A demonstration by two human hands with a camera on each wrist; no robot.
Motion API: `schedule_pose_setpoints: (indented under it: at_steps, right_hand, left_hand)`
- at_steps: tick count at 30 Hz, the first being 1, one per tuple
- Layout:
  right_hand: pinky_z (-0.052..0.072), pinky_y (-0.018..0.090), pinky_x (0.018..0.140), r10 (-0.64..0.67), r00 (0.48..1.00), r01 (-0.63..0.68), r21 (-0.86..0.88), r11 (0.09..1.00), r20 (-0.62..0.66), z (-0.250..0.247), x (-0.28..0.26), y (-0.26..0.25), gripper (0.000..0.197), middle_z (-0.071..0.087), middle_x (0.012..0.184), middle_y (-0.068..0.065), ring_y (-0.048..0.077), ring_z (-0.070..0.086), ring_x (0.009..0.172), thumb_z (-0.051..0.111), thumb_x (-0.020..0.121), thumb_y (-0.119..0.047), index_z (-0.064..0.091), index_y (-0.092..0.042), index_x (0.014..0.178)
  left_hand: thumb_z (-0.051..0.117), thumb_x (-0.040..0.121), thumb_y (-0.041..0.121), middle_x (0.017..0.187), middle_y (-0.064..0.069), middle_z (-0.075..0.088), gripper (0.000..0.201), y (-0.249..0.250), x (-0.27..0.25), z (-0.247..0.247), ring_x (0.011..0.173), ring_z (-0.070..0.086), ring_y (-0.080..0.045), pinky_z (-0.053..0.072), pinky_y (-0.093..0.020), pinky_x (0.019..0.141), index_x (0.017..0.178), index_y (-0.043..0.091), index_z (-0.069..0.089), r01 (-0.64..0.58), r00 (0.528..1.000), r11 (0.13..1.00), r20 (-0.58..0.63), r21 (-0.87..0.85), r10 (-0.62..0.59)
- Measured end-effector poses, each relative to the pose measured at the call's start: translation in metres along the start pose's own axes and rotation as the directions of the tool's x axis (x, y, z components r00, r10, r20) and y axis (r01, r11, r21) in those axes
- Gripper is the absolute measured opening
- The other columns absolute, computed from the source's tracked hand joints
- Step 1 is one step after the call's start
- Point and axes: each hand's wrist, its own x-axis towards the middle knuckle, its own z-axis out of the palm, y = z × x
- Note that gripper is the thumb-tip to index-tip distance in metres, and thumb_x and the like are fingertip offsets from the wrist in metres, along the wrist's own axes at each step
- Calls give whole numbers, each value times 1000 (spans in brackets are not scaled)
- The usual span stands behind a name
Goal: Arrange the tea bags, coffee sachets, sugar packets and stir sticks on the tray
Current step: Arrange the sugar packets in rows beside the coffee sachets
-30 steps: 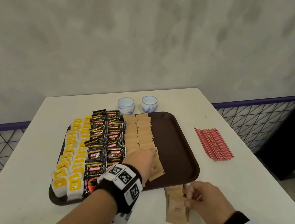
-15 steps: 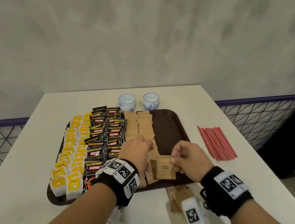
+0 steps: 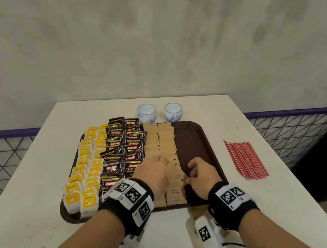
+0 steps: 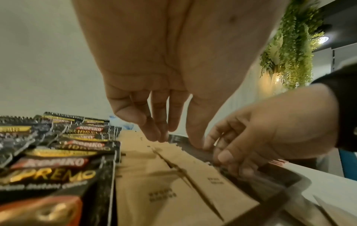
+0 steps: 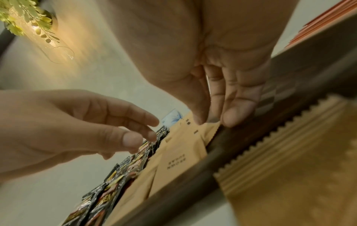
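**Both hands on the sugar rows**

The dark brown plastic tray (image 3: 196, 140) lies on the white tabletop (image 3: 30, 202). From left to right it holds yellow-and-white tea bags (image 3: 84, 177), black Kopiko coffee sachets (image 3: 127, 149) and two rows of flat brown paper sugar packets (image 3: 161, 141); the right part of the tray is bare.

The left hand (image 3: 154, 173) hangs over the near sugar packets with fingers (image 4: 154, 131) straight and pointing down, tips at the paper (contact not certain), holding nothing. The right hand (image 3: 202, 174) is just beside it, thumb and fingers (image 5: 237, 113) bent and pinching the right edge of one brown sugar packet (image 3: 174, 178) that lies in the right row, approx. at the near end.

More brown sugar packets (image 5: 289, 160) lie on the tabletop in front of the tray's near rim. The bundle of thin red stir sticks (image 3: 245, 157) lies on the tabletop, right of the tray and apart from it. Two small white-and-blue ceramic cups (image 3: 159, 113) stand behind the tray's far rim.
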Motion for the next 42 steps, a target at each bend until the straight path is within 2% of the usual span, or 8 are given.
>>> schedule_pose_setpoints:
  at_steps: [3, 6, 14, 18, 23, 30, 38, 42]
  right_hand:
    - [41, 26, 99, 12, 1000, -12, -87, 996, 2, -4, 1, 0, 47, 53, 130, 5, 21, 53, 119, 60, 89, -5, 48, -14, 134]
    - [40, 29, 106, 12, 999, -7, -106, 994, 46, -2, 1, 1, 46, 51, 135, 7, 22, 52, 123, 55, 90, -2, 51, -13, 135]
    - [54, 37, 94, 6, 999, -9, 60, 998, 52, 15, 3, 7, 27, 64, 101, 4, 24, 64, 102, 55, 91, -5, 65, -11, 115]
    - [54, 41, 92, 7, 1000, -8, 129, 992, 5, 18, 6, 13, 24, 70, 106, 11, 28, 66, 100, 51, 91, -5, 67, -21, 98]
    - [52, 43, 95, 9, 1000, -10, 166, 986, 7, 18, 13, 12, 42, 60, 100, 1, 23, 61, 100, 50, 88, 1, 56, -10, 128]
    - [52, 48, 94, -7, 993, -24, 269, 963, 116, 19, 21, 9, 49, 55, 86, -6, 21, 55, 88, 48, 83, 9, 58, -10, 127]
    - [53, 36, 93, -46, 998, 38, 165, 986, 46, -23, -7, 19, 43, 57, 98, -7, 17, 59, 97, 53, 91, -2, 52, -14, 132]
    - [40, 13, 66, -80, 997, 81, -123, 989, 17, -55, -61, 30, 32, 59, 92, -10, 4, 55, 82, 67, 87, -33, 58, -22, 116]
  left_hand:
    - [62, 86, 12, 134, -6, 45, 55, 4, 7, 10, 124, 43, -26, 40, -36, 105, 136, 12, 39, 36, 999, 999, 24, -28, -35]
    - [63, 82, 3, 137, -7, 41, 63, 6, 11, 15, 126, 42, -26, 39, -34, 103, 138, 10, 36, 73, 996, 995, 51, -66, -70]
    - [67, 76, -5, 137, -4, 37, 72, 7, 15, 22, 128, 40, -27, 42, -36, 104, 138, 16, 36, 70, 997, 983, 35, -171, -65]
    - [67, 75, -7, 138, -2, 35, 74, 2, 15, 22, 127, 42, -23, 39, -30, 106, 138, 18, 38, 62, 998, 967, -4, -247, -65]
    - [75, 70, -1, 139, 1, 33, 83, 1, 13, 18, 127, 41, -21, 40, -28, 105, 140, 20, 36, 80, 997, 952, 34, -295, -73]
    - [76, 70, 3, 142, 0, 35, 86, 2, 12, 15, 131, 37, -19, 36, -25, 104, 142, 21, 32, 72, 995, 956, 87, -285, -50]
    - [78, 72, 14, 138, 3, 37, 78, 3, -4, 6, 130, 36, -18, 36, -29, 108, 138, 21, 38, 10, 1000, 975, 31, -221, -4]
    - [71, 79, 26, 130, 6, 41, 60, 9, -24, 3, 124, 35, -16, 36, -34, 107, 132, 25, 45, -81, 996, 980, 12, -184, 85]
